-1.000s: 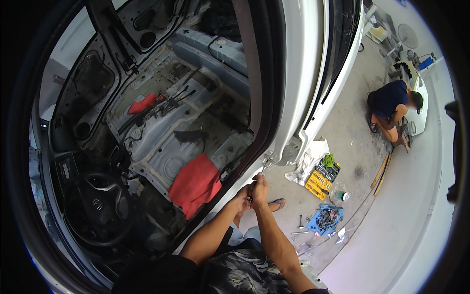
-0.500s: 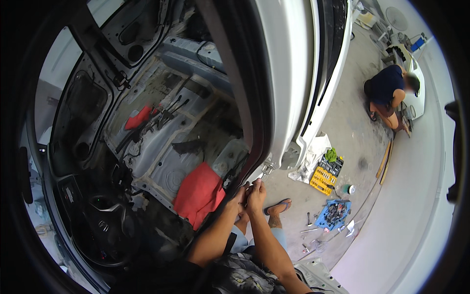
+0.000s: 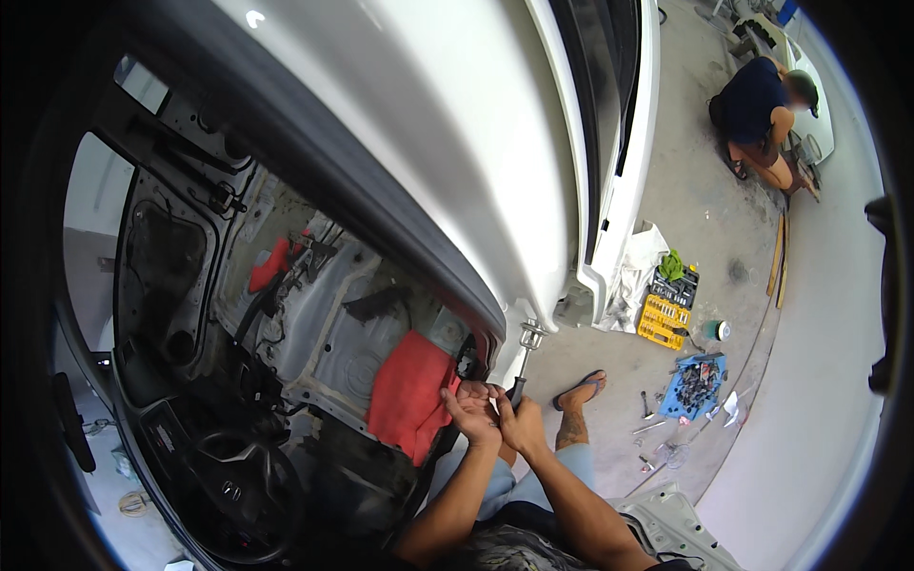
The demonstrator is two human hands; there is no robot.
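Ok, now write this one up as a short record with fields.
left hand: open, palm up, beside the right
right hand: grip closed on a black-handled tool with metal shaft
tool's far end: near a silver metal latch loop; contact unclear
car interior: large red cloth, black steering wheel
ground: yellow-and-black tool case
nearby: crouching co-worker in dark blue shirt

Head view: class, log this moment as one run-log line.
right hand: gripping black-handled screwdriver, pointed toward door striker; left hand: open, palm up; red cloth: on stripped car floor
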